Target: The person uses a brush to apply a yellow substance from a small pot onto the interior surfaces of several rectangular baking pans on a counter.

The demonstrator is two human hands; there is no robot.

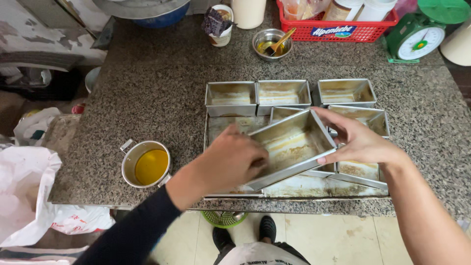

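The left hand (230, 159) covers the near-left corner of a rectangular metal loaf tin (293, 147), so its fingertips are hidden; from the wrist's set it appears pressed inside or against the tin's wall, but whether it clasps the rim cannot be told. The right hand (355, 142) grasps the tin's right end, thumb along the upper rim and a finger curled under the lower edge. The tin is held tilted above a flat metal baking tray (294, 187), its inside streaked with pale greasy smears.

The tray is mostly hidden under the hands and tins; only its scuffed front strip shows clearly. At the tray's far edge sit three more dull steel tins (282, 95) in a row, with another (365, 118) to the right, half behind the right hand. Left of the tray stands a small round metal pot (146, 164) of yellow oil on the speckled granite counter (147, 93). Beyond the tray a red plastic basket (338, 30) and a green kitchen scale (419, 37) are cut off by the frame's top.
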